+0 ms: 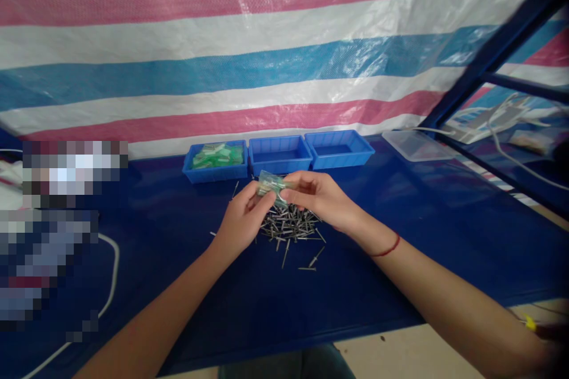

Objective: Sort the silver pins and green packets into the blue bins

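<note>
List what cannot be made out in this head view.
Green clear piece: fingers of the left hand and right hand cover most of it in the head view.
Metal pins: too small to count, partly behind the hands.
Far left: pixelated patch hides everything there.
Yellow item, bottom right: blurred in the dark corner.

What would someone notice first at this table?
Probably the big pink, white and blue striped sheet hanging behind the blue table. Next, the left hand and right hand pinching a green plastic piece above a pile of metal pins. Behind them, the left blue tray holds more green pieces.
</note>
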The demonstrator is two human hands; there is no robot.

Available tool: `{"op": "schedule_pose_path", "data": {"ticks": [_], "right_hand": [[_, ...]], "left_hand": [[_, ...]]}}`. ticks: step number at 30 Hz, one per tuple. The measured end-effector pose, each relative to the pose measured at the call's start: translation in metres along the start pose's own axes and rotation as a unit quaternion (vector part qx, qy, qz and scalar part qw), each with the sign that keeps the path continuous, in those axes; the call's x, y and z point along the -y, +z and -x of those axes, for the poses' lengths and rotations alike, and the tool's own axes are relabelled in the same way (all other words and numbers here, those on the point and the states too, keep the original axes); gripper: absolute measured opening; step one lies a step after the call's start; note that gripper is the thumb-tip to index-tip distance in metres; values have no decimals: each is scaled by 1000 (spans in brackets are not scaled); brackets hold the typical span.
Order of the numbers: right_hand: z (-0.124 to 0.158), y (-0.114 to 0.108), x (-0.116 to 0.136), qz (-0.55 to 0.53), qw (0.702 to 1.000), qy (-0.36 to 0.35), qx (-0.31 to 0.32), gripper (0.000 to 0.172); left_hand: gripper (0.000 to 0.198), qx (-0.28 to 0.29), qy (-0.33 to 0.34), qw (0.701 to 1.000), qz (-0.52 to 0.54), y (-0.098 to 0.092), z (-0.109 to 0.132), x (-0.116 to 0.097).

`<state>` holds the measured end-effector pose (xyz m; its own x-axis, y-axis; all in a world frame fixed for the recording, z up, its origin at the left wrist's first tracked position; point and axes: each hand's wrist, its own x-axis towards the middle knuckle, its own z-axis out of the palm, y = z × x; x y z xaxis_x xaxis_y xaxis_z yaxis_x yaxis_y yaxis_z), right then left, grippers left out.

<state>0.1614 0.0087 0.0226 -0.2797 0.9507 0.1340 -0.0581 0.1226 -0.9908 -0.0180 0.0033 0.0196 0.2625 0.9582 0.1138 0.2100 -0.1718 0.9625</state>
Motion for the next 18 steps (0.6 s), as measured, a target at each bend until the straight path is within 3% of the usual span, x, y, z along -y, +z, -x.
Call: {"op": "schedule_pose_path", "data": {"ticks": [4,6,8,10,11,13,14,16,18], "right_hand": [[6,1,1,130,980,-138,-66,13],[9,0,2,270,928,-247,-67,4],[12,-1,4,392,858,-332,-35,11],[15,-2,4,454,811,-368,-11,18],[15,-1,4,464,804,-371,-12,20],[16,2,4,443,823,-354,-38,20],[16,4,4,413,848,-325,-60,18],[16,9,5,312,919,-219,-100,16],[16,14,7,174,978,-71,-90,23]], "left_hand": [[33,-7,-62,996,70,-2,0,-3],[49,-4,-122,982,142,-2,0,-5],[56,19,-166,967,194,-3,1,-6],[46,32,-163,964,208,-2,3,-5],[40,26,-147,967,206,-2,3,-4],[34,5,-107,975,194,-1,4,-1],[34,-8,-89,979,185,0,3,2],[32,-34,-47,987,148,1,2,7],[24,-58,17,996,72,0,2,10]]}}
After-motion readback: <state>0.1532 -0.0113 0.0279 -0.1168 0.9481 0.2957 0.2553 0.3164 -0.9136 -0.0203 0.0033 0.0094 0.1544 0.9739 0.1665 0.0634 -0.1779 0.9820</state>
